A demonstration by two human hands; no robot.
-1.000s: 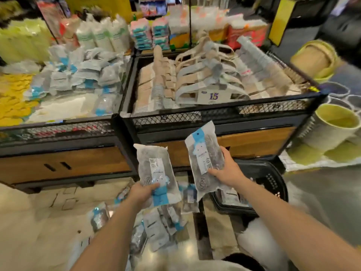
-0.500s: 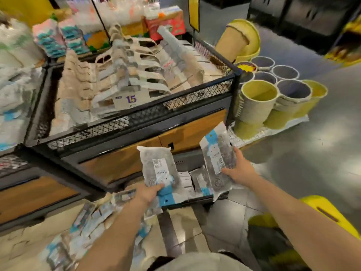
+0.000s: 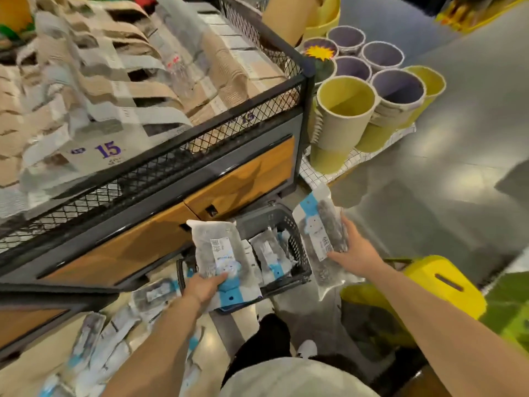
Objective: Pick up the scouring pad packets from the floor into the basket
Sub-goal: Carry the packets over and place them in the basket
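Each hand, left hand [image 3: 206, 286] and right hand [image 3: 353, 255], has its fingers closed on one packet above the basket [image 3: 297, 247]; the right-hand packet [image 3: 322, 233] hangs past the rim and may drop outside.

Both my forearms bare, no sleeves in sight up to the frame edge at 5 and 7 o'clock. No watch, no rings that I can make out. Thin band or crease at my left wrist, too blurred to call. Left hand [image 3: 207, 286] and right hand [image 3: 356, 253] ungloved. Torso at 6 o'clock: pale grey-white top [image 3: 294, 378], rounded bulge of fabric, no print seen. Above it, dark trousers [image 3: 264, 338], black or near it. White shoe [image 3: 307, 348] tip just right of the trouser leg.
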